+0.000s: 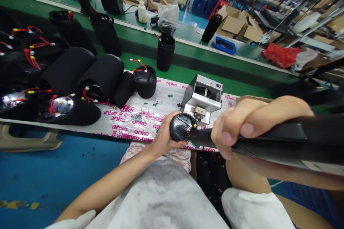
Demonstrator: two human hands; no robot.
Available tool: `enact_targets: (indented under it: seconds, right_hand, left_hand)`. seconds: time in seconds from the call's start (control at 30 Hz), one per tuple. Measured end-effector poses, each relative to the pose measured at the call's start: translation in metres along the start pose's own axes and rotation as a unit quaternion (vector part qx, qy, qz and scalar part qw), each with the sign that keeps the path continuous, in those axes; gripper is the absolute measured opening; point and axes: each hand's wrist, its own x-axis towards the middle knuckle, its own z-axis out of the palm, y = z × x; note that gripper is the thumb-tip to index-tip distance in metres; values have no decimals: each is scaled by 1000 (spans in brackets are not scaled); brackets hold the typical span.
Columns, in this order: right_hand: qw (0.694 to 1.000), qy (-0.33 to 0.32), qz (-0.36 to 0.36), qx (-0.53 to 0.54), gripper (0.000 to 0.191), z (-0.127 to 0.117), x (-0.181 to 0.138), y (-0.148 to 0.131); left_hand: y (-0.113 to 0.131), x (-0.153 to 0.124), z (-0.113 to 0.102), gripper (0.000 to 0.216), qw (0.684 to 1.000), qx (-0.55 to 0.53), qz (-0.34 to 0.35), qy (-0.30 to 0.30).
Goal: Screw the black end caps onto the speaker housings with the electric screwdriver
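My left hand (163, 135) is wrapped round a black cylindrical housing (183, 127), its open end tilted up towards me. Inside that end are shiny dark surfaces and a bit of red and yellow wire. Close to the camera, my right hand (242, 125) grips a long black tool (274, 137); its exact kind I cannot make out. The tool's narrow front reaches the housing's right rim; whether they touch is unclear. Just behind the housing stands a small grey metal machine (202, 96) with an open front.
Several black fabric-covered cylinders (100, 73) with red wires crowd the bench's left side. A short cylinder (145, 82) and a taller one (166, 53) stand further right. Beyond are a shelf with a white bottle (142, 11), a blue tray (225, 45) and a red bag (281, 55).
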Motion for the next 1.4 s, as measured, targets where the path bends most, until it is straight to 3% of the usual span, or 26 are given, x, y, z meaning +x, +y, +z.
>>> enact_targets:
  seconds: [0.07, 0.3, 0.5, 0.6, 0.77, 0.97, 1.17, 1.4]
  right_hand:
    - [999, -41, -5, 4, 25, -2, 2, 2]
    - [999, -32, -13, 14, 30, -7, 3, 8]
    - [982, -184, -38, -18, 26, -22, 2, 17]
    - [974, -212, -73, 11, 19, -21, 4, 24]
    - [976, -182, -110, 52, 29, -14, 6, 39]
    - [971, -181, -142, 66, 20, -12, 12, 46]
    - [968, -227, -84, 66, 30, -13, 16, 37]
    - [975, -218, -52, 11, 38, -13, 16, 28]
  left_hand:
    - [0, 0, 0, 105, 1000, 2, 5, 3]
    - [0, 1, 0, 104, 1000, 5, 22, 4]
    - [-3, -1, 2, 107, 1000, 5, 26, 1]
    - [-4, -2, 3, 107, 1000, -1, 21, 2]
    - [-4, -3, 3, 106, 1000, -6, 13, 1]
    - [2, -2, 1, 107, 1000, -3, -9, -4]
    - [6, -1, 1, 101, 1000, 4, -6, 5]
    - [-2, -2, 3, 105, 1000, 0, 8, -2]
